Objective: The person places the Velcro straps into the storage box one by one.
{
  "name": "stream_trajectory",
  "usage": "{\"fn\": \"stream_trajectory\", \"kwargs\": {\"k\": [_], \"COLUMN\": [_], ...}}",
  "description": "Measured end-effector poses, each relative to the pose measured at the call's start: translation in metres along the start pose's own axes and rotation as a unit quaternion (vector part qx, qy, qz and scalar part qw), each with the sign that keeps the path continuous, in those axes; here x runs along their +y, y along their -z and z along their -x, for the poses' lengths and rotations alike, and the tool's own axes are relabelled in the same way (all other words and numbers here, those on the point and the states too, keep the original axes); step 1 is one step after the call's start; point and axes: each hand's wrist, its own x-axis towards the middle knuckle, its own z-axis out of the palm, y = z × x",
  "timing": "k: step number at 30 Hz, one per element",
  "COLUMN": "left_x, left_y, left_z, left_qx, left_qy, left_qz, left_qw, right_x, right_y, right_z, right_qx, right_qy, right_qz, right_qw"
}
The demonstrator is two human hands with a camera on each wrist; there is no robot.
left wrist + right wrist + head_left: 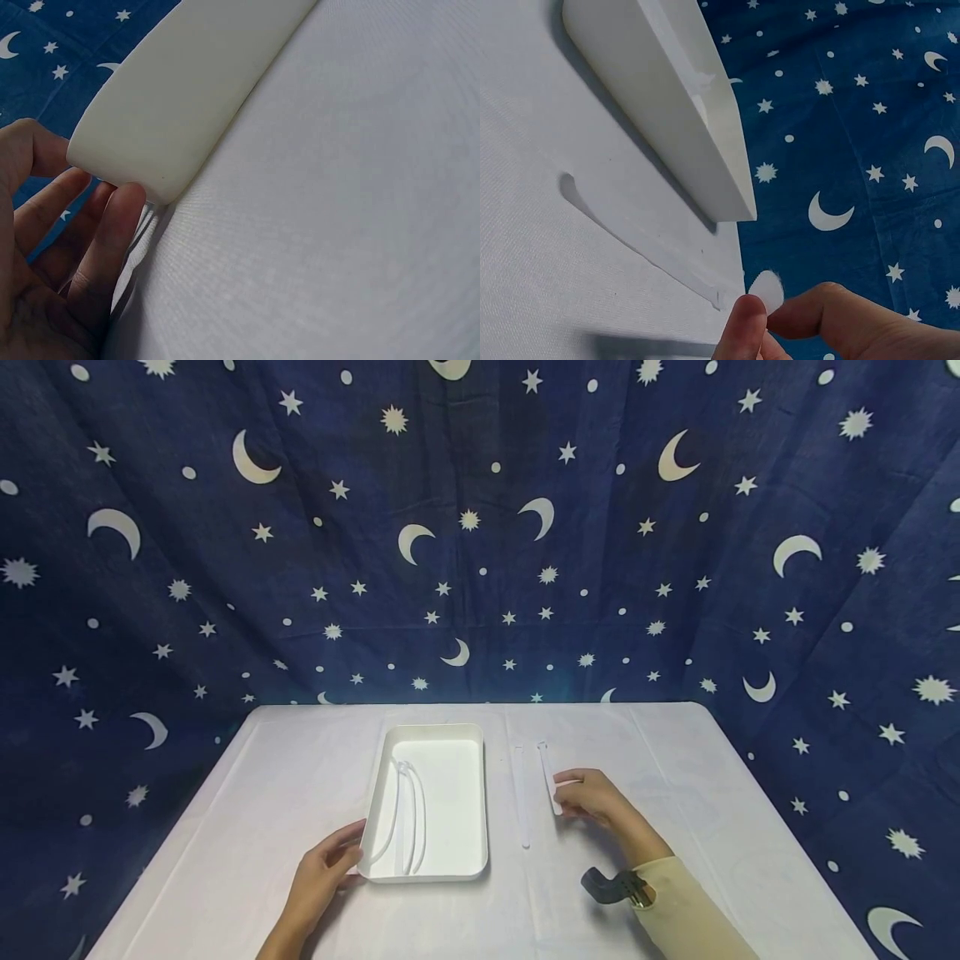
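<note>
My left hand [321,872] grips the near left corner of a shallow white tray [483,810]; in the left wrist view its fingers and thumb lie round the corner of the tray wall [172,105]. Several thin white cable ties [412,827] lie bent lengthwise along the left side inside the tray. To the right of the tray, my right hand [592,795] pinches the near end of another white cable tie [548,772] between thumb and fingers. Its rounded tip [766,291] shows above the thumb in the right wrist view. One more flat cable tie [521,797] lies between hand and tray.
A white cloth [660,793] covers the table. Behind its far edge hangs a dark blue curtain [495,568] with moons and stars. A black curved device [617,887] sits at the right wrist, by the beige sleeve [686,906].
</note>
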Motion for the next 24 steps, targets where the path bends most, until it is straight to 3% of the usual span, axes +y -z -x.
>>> {"fn": "stream_trajectory", "kwargs": {"k": [13, 24], "left_x": [0.001, -0.001], "left_y": [0.0, 0.0], "left_z": [0.002, 0.002], "left_qx": [0.002, 0.006], "left_qy": [-0.002, -0.001], "left_qz": [-0.004, -0.003], "left_qw": [1.0, 1.0], "right_x": [-0.008, -0.015], "right_y": [0.001, -0.007], "right_z": [0.011, 0.012], "right_qx": [-0.03, -0.046], "right_qy": [0.017, 0.04], "right_qz": [-0.052, -0.064], "right_qw": [0.998, 0.9961]}}
